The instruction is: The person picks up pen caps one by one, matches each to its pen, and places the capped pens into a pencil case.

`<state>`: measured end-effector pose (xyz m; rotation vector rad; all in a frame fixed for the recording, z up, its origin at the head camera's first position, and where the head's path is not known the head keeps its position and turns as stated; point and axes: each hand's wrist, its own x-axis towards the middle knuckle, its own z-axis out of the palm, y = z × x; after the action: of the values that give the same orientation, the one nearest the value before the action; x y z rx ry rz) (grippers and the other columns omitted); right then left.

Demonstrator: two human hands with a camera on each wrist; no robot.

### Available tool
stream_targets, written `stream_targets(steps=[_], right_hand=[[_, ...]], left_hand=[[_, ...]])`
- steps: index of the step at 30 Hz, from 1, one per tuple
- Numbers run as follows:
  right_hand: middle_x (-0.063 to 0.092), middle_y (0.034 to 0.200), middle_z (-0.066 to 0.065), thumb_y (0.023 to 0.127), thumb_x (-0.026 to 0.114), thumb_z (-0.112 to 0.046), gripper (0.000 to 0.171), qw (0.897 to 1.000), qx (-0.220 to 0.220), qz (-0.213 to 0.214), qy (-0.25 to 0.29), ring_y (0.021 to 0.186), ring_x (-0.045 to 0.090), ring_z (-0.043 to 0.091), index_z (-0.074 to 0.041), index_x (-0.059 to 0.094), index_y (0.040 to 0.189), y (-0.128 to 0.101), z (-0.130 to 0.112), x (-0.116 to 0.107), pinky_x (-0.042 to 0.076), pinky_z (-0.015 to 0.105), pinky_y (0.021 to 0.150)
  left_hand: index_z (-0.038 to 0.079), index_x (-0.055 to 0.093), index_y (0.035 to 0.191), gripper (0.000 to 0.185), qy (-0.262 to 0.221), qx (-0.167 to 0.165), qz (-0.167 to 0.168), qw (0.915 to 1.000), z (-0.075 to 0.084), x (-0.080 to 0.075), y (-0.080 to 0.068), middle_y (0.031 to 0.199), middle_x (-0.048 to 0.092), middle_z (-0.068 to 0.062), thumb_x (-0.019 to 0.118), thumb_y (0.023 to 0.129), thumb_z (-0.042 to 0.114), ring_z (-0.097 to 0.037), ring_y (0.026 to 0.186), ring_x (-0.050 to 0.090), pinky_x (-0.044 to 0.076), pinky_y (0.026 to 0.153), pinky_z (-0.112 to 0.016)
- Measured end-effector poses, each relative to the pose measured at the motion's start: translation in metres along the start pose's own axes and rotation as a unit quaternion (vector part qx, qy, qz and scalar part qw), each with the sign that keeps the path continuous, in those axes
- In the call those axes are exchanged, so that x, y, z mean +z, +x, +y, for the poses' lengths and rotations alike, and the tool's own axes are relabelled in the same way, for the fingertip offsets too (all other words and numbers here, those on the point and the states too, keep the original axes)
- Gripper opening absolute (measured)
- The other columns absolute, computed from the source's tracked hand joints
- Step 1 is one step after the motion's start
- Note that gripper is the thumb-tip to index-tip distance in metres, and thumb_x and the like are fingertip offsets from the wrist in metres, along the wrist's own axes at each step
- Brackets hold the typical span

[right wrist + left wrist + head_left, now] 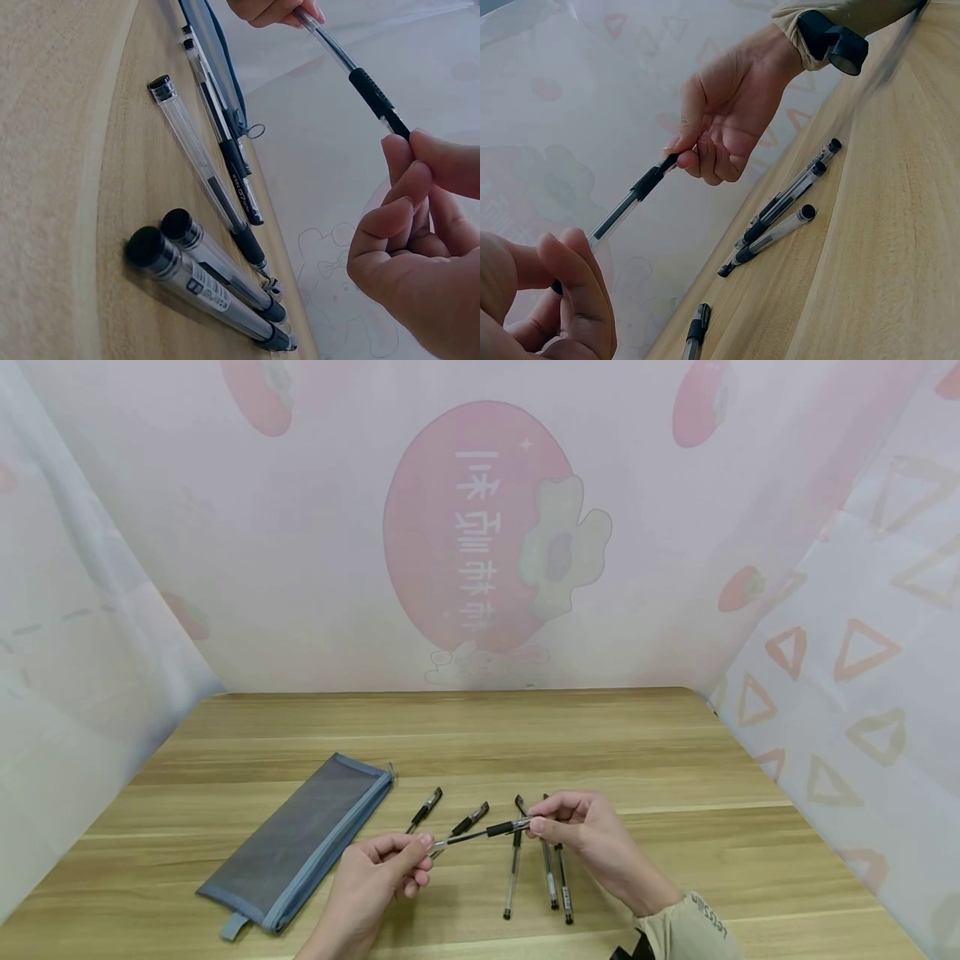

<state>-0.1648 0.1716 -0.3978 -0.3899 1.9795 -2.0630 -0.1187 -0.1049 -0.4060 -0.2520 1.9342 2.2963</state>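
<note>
A gel pen (499, 830) with a clear barrel and black grip is stretched between both hands, raised above the table. My left hand (378, 877) pinches the barrel's rear end between thumb and fingers; the black end plug peeks out in the left wrist view. At the other end, the thumb and index finger of my right hand (592, 839) pinch the black cap, partly hiding it. Beneath and around the hands lie several similar pens. One pen (512, 877) is under the held one, with a pair (214, 289) close together by the right hand.
A blue-grey mesh zip pouch (292, 835) lies flat on the wooden table (600, 735), left of the pens. Two more pens, one of them a black-grip pen (471, 818), lie between pouch and hands. A printed cloth (315, 568) hangs behind the table.
</note>
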Motion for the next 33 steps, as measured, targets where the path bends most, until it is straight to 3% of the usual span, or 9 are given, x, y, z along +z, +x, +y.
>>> stream_targets(steps=[11,20,27,33], right_hand=[[0.067,0.089,0.012,0.084,0.078,-0.006,0.029,1.000,0.004,-0.002,0.001,0.079,0.061,0.020,0.011,0.066,0.104,0.001,0.000,0.000,0.051,0.026,0.070],[0.068,0.099,0.024,0.085,0.077,-0.010,0.028,0.999,0.020,-0.030,-0.033,0.092,0.063,0.035,0.007,0.068,0.105,0.010,0.003,-0.009,0.052,0.033,0.076],[0.067,0.098,0.027,0.086,0.076,-0.009,0.027,0.994,0.035,-0.083,-0.066,0.080,0.061,0.025,0.005,0.069,0.108,0.034,0.004,-0.030,0.051,0.031,0.070],[0.070,0.100,0.015,0.085,0.078,-0.014,0.027,0.974,0.039,-0.136,-0.177,0.092,0.063,0.037,-0.001,0.072,0.108,0.066,-0.004,-0.046,0.052,0.045,0.085]], left_hand=[[-0.007,0.069,0.094,0.026,-0.001,0.003,0.014,0.9999,0.001,0.000,0.002,0.080,0.068,-0.015,0.077,0.087,0.018,-0.014,0.061,0.061,0.049,0.051,-0.020],[-0.008,0.069,0.097,0.029,-0.007,0.016,0.008,0.9998,0.002,0.000,0.002,0.083,0.068,-0.017,0.078,0.087,0.018,-0.014,0.063,0.061,0.049,0.053,-0.021],[-0.011,0.068,0.102,0.029,-0.014,0.025,-0.034,0.9990,0.001,0.002,0.002,0.086,0.069,-0.019,0.075,0.089,0.015,-0.017,0.069,0.066,0.054,0.059,-0.023],[-0.017,0.061,0.117,0.036,-0.014,0.011,-0.112,0.9936,-0.004,-0.001,-0.001,0.099,0.069,-0.024,0.070,0.092,0.008,-0.025,0.086,0.070,0.057,0.079,-0.034]])
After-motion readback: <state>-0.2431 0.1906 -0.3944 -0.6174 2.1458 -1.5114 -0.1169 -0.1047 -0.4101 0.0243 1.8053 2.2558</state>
